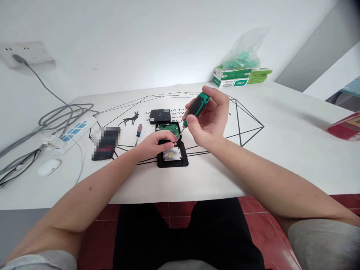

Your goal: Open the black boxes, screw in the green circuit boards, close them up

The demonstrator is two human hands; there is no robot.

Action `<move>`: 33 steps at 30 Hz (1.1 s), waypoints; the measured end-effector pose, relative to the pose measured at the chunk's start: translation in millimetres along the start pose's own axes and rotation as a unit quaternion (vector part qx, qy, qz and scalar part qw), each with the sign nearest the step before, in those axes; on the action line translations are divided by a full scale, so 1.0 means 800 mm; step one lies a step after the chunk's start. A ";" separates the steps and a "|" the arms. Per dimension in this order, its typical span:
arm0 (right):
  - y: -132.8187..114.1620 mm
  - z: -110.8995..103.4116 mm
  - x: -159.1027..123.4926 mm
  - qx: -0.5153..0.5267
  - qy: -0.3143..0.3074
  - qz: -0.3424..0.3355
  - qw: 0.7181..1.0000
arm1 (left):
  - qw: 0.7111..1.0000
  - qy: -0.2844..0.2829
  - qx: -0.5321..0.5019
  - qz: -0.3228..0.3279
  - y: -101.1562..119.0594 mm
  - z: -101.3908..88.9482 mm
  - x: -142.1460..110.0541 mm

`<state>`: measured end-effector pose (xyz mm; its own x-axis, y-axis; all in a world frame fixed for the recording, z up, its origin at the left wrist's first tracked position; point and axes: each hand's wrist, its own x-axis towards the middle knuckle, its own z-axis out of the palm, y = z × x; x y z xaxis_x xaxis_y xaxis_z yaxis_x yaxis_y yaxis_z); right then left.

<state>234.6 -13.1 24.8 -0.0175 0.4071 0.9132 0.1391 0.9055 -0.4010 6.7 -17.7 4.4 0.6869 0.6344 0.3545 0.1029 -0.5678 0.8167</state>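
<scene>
My right hand [213, 120] is closed around the green-and-black handle of a screwdriver [198, 105], whose shaft slants down and left. Its tip meets the fingertips of my left hand [156, 143], which are pinched together; whatever small thing they may hold is hidden. Beneath these fingers lies an opened black case with a green circuit board [174, 126] inside. Toward me sits a black cover [182, 162] with a silvery plate and a small gold-coloured square. Just behind the board rests a flat black box [159, 116].
A second screwdriver [138, 131] lies left of the case, near a partly pixelated dark phone [105, 146]. Further left are a power strip [74, 131], cables and a white earphone case [49, 167]. Green-and-white boxes [232, 77] under a plastic bag [243, 56] stand at the back right.
</scene>
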 end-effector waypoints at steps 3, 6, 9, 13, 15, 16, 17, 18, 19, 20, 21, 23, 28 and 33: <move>0.000 -0.001 0.000 -0.004 0.003 0.008 1.000 | 1.000 -0.006 -0.014 -0.008 0.003 0.000 0.000; 0.001 -0.001 -0.001 0.002 0.006 0.010 1.000 | 1.000 -0.017 0.000 0.010 0.008 0.000 0.000; 0.000 0.000 -0.001 0.014 0.001 -0.002 1.000 | 1.000 -0.022 0.012 0.018 0.011 0.000 0.001; 0.001 -0.001 0.002 0.013 -0.001 -0.018 1.000 | 1.000 -0.018 0.019 0.007 0.009 0.000 0.001; 0.001 -0.001 0.003 0.011 0.002 -0.018 1.000 | 1.000 -0.012 0.015 0.005 0.006 0.000 0.000; 0.002 -0.001 0.003 0.011 0.004 -0.018 1.000 | 1.000 -0.010 0.013 0.004 0.005 0.000 0.000; 0.002 -0.001 0.003 0.010 0.005 -0.020 1.000 | 1.000 -0.007 0.012 0.004 0.005 0.000 0.000; 0.001 0.000 0.003 0.008 0.007 -0.024 1.000 | 1.000 -0.006 0.012 0.005 0.004 0.000 0.000; 0.001 0.002 0.003 0.008 0.008 -0.029 1.000 | 1.000 -0.006 0.012 0.009 0.004 -0.001 0.000; -0.001 0.003 0.002 0.008 0.010 -0.035 0.999 | 1.000 -0.007 0.012 0.015 0.005 -0.001 0.000; -0.002 0.005 0.002 0.010 0.013 -0.041 0.999 | 1.000 -0.008 0.012 0.022 0.006 -0.001 0.000; -0.006 0.007 0.003 0.012 0.021 -0.046 0.999 | 0.999 -0.008 0.014 0.030 0.008 -0.001 -0.001; -0.015 0.007 0.007 0.025 0.036 -0.043 0.998 | 1.000 0.002 0.011 0.005 0.012 0.001 -0.002; -0.016 0.005 0.015 0.040 0.040 -0.071 0.996 | 0.999 0.032 -0.020 -0.010 0.025 0.000 0.003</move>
<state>228.7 -19.3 40.1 0.0478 0.2667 0.9626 0.0610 0.9611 -0.2693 10.5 -27.5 21.3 0.6378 0.6782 0.3651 0.0856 -0.5336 0.8414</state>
